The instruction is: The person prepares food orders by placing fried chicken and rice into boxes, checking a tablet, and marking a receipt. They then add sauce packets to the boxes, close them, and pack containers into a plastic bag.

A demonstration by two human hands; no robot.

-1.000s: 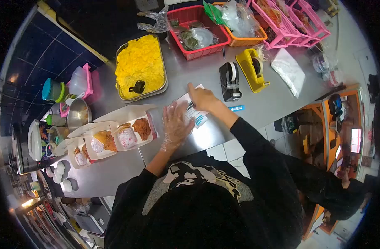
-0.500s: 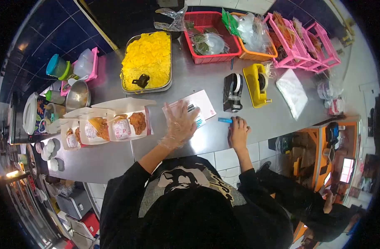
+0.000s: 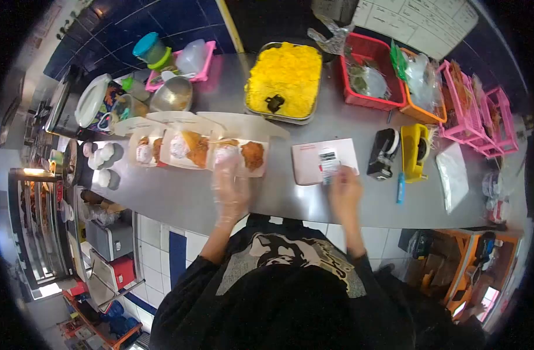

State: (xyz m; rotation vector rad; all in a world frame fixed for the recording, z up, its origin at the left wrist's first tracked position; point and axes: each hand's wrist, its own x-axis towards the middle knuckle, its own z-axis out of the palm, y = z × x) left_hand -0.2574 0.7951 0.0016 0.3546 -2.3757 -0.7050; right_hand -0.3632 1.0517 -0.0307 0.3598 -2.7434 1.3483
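My left hand [image 3: 230,189], in a clear plastic glove and blurred by motion, reaches over the front of an open white food box [image 3: 256,172]. That box holds a wrapped round item [image 3: 225,153] and a piece of fried chicken [image 3: 253,155]; the fingers overlap the wrapped item. My right hand [image 3: 345,195] is bare, its fingers curled at the lower edge of a printed slip [image 3: 328,157]. The slip lies over a closed, flat white box [image 3: 306,165]. To the right, a blue pen-shaped thing [image 3: 400,188] rests on the steel counter [image 3: 284,207].
Two more open food boxes [image 3: 187,150] stand at left. Behind are a tray of yellow food [image 3: 284,79], a red basket [image 3: 375,103] and an orange basket [image 3: 424,112]. Black [image 3: 383,153] and yellow [image 3: 415,154] tape dispensers stand right, beside white sheets [image 3: 452,178].
My left hand has left the flat box and moved left to the open boxes. My right hand has let go of the blue thing and moved onto the slip. The view has swung left.
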